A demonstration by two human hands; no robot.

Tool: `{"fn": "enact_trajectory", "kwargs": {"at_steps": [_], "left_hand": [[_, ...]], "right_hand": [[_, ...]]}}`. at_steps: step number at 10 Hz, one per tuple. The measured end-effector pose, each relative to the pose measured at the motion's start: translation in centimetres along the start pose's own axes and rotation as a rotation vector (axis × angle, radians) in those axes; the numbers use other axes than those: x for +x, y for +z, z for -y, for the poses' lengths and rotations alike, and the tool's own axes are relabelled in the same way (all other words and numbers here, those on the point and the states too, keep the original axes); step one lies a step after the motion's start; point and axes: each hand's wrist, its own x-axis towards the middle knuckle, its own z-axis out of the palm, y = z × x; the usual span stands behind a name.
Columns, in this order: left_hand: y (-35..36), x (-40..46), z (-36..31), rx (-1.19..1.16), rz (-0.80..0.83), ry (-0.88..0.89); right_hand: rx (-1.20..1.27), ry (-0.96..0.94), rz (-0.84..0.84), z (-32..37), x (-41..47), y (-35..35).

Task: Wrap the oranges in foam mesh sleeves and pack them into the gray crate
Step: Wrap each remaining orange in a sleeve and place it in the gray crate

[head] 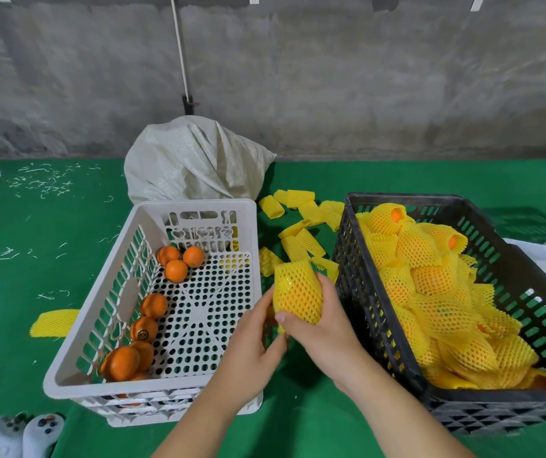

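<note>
While both hands' fingers [281,317] grip, sleeved orange [298,297] stands upright.

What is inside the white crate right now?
The white crate holds loose unwrapped oranges along its left side, three near the far end and more toward the near corner. Those overlap, so the exact count is hidden. The rest of its perforated floor shows bare.

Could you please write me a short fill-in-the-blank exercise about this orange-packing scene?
1. Both hands hold an orange wrapped in a yellow foam ____ sleeve.
2. The bare oranges lie in the ____ crate.
3. The wrapped oranges are piled in the ____ crate.
4. Spare sleeves lie on the ____ cloth between the crates.

Missing words: mesh; white; gray; green
</note>
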Motion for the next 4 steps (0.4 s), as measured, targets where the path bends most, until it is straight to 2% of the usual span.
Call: {"fn": "enact_trajectory", "kwargs": {"at_steps": [1, 2, 3, 4], "left_hand": [[-2.7, -2.1, 1.1, 0.348, -0.007, 0.0], [-7.4, -5.9, 3.5, 0.633, -0.127, -0.046], [-12.2, -10.5, 6.6, 0.892, -0.261, -0.182], [-13.6, -15.9, 7.9, 1.056, -0.21, -0.318]], "right_hand": [[-0.304, -0.034, -0.066, 0.9, 0.6, -5.6], [-0.626, -0.073, -0.18, 0.3, 0.0, -13.5], [-0.907, 0.025, -0.172, -1.7, -1.9, -19.5], [-1.018, 0.182, -0.059, -3.2, -4.1, -22.4]]}}
